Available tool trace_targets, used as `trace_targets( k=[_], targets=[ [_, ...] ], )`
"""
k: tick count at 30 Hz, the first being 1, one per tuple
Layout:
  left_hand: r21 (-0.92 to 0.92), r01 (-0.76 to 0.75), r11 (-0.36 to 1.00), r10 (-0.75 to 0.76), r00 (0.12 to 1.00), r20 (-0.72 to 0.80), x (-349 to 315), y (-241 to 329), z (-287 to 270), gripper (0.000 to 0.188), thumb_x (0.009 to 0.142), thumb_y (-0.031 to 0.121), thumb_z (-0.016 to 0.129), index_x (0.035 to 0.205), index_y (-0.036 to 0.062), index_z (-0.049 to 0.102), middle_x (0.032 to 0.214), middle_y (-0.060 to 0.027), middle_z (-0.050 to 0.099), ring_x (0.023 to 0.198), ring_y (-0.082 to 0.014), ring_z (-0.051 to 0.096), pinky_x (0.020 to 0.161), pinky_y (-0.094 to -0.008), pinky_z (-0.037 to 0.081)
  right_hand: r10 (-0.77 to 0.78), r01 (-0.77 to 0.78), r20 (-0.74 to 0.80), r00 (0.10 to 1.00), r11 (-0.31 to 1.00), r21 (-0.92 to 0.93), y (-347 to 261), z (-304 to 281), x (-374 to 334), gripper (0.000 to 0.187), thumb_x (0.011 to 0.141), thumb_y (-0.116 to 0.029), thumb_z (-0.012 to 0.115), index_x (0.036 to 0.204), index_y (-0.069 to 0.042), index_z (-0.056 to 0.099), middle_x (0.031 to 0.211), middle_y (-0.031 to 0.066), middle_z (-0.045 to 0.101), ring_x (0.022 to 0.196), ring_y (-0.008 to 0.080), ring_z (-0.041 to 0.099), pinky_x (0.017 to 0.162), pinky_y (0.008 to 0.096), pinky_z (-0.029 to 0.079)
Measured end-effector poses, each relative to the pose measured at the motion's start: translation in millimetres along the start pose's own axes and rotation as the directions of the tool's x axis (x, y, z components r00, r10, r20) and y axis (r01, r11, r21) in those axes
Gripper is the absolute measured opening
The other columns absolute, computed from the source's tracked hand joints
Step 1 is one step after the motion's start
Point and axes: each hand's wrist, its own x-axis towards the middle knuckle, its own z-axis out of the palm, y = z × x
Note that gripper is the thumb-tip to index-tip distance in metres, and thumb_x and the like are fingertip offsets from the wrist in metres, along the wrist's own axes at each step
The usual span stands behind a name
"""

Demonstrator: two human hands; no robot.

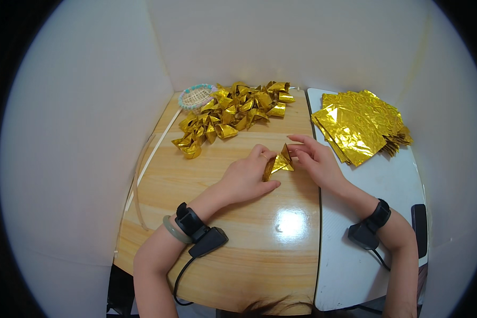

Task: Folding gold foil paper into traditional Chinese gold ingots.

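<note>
While the left hand (246, 179) pinches the folded gold paper piece (278, 163) at the wooden table's (238, 249) centre, the right hand (315, 159) grips its other side; folded pieces (233, 111) pile at eleven o'clock, flat gold sheets (357, 124) at two.

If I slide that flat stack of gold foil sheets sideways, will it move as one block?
Probably not: the gold sheets already lie fanned, edges offset, so they would likely shear apart. Shiny foil looks slippery. They seem thin, so probably light and floppy when lifted.

A makeshift craft corner: a wooden table (238, 249) boxed in by plain white screens (84, 132).
</note>
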Motion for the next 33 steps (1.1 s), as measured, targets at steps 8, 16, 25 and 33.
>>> trace_targets(
  k=[8,16,25,33],
  targets=[
    [-0.437,0.074,0.896,-0.069,0.997,0.027,0,-30,5,0.039,0.083,0.010,0.061,0.118,0.0026,0.047,0.108,-0.0120,0.050,0.072,-0.0174,0.056,0.071,-0.0291,0.046,-0.267,0.398,0.324,0.908,0.794,-0.460,9,5,-2,0.030,0.087,-0.003,0.052,0.117,-0.002,0.054,0.111,0.0142,0.062,0.102,0.0300,0.060,0.087,0.0341,0.048],
    [-0.222,-0.135,0.966,0.098,0.981,-0.166,-3,-29,9,0.037,0.080,0.003,0.062,0.115,0.0033,0.052,0.100,-0.0103,0.052,0.074,-0.0202,0.056,0.068,-0.0300,0.046,-0.296,0.464,0.383,0.875,0.735,-0.494,7,1,1,0.031,0.083,-0.001,0.050,0.115,-0.002,0.055,0.108,0.0172,0.061,0.101,0.0339,0.057,0.085,0.0382,0.048],
    [-0.134,0.004,0.991,-0.024,0.989,-0.146,-5,-14,0,0.035,0.078,0.008,0.067,0.111,0.0073,0.057,0.094,-0.0098,0.056,0.081,-0.0236,0.059,0.070,-0.0330,0.049,-0.222,0.438,0.430,0.875,0.743,-0.506,5,0,-3,0.043,0.080,0.000,0.051,0.123,-0.003,0.049,0.120,0.0181,0.054,0.110,0.0328,0.054,0.090,0.0371,0.047],
    [0.090,-0.001,0.996,0.010,0.995,-0.100,-7,-4,-1,0.022,0.081,0.011,0.065,0.103,0.0117,0.066,0.100,-0.0063,0.055,0.084,-0.0231,0.060,0.069,-0.0336,0.050,-0.170,0.394,0.406,0.898,0.723,-0.568,2,2,-5,0.040,0.086,-0.003,0.047,0.126,-0.006,0.046,0.122,0.0168,0.052,0.111,0.0327,0.053,0.091,0.0368,0.046]
  ],
)
